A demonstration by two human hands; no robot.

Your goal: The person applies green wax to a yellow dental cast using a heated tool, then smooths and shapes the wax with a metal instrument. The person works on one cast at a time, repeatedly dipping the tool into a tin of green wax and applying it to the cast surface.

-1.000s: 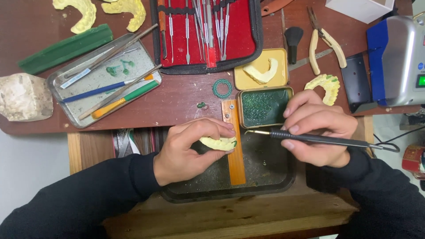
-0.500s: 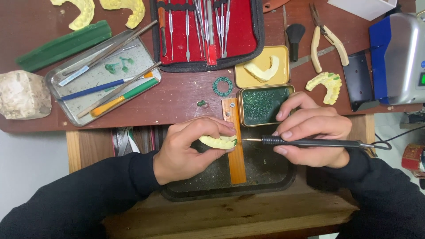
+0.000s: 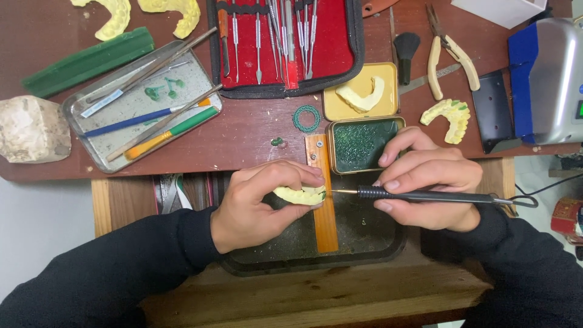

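My left hand (image 3: 262,203) grips a small yellow dental cast (image 3: 299,195) over a dark tray (image 3: 364,240). My right hand (image 3: 425,182) holds a black electric wax pen (image 3: 425,195) level, cord trailing right. Its thin metal tip touches the cast's right end, where a bit of green wax shows. A wooden bench pin (image 3: 323,194) runs under the cast and tip. Just above my right hand sits an open tin of green wax (image 3: 363,144).
A red instrument roll (image 3: 285,42) with several metal tools lies at the top. A steel tray (image 3: 143,103) with brushes is at left beside a green wax bar (image 3: 88,61) and a plaster lump (image 3: 30,129). More yellow casts (image 3: 450,115), pliers (image 3: 446,51) and a blue-grey machine (image 3: 546,79) stand right.
The pen tip has dropped slightly and moved left until it touches the cast. My left hand holds the cast in nearly the same place.
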